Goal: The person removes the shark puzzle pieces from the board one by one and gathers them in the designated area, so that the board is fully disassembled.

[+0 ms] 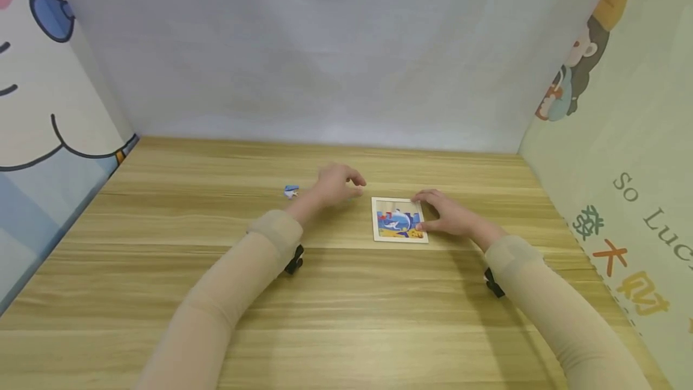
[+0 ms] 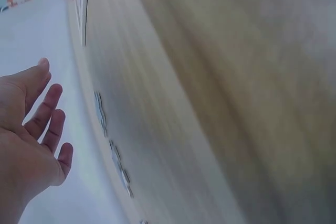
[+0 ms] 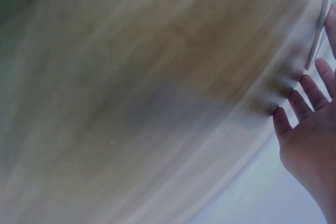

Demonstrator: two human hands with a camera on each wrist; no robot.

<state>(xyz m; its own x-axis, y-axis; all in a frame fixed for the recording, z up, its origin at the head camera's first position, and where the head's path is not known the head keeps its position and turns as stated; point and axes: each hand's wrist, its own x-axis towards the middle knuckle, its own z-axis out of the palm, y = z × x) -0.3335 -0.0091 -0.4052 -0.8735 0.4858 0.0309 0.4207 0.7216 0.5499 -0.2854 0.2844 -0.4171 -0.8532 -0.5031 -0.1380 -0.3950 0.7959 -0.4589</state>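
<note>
Wood-grain table (image 1: 346, 318), puzzle tray (image 1: 375, 221) right of middle, and the right hand (image 1: 450, 213) is spread loosely at its right side, thumb over the edge, so a careless nudge could probably skid it. Farther back and left there's a loose piece (image 1: 291, 192) near the left hand (image 1: 337, 184), fingers apart, nothing gripped that I can see; I'd guess a low sweep could knock it away.

Puzzle (image 1: 397, 224): on the bench (image 1: 346, 318)
Pieces (image 1: 291, 191): on the bench, left of the puzzle
Left hand (image 1: 337, 185): just left of the puzzle
Right hand (image 1: 446, 212): at the puzzle's right edge
Cloth (image 1: 325, 59): behind the bench
</note>
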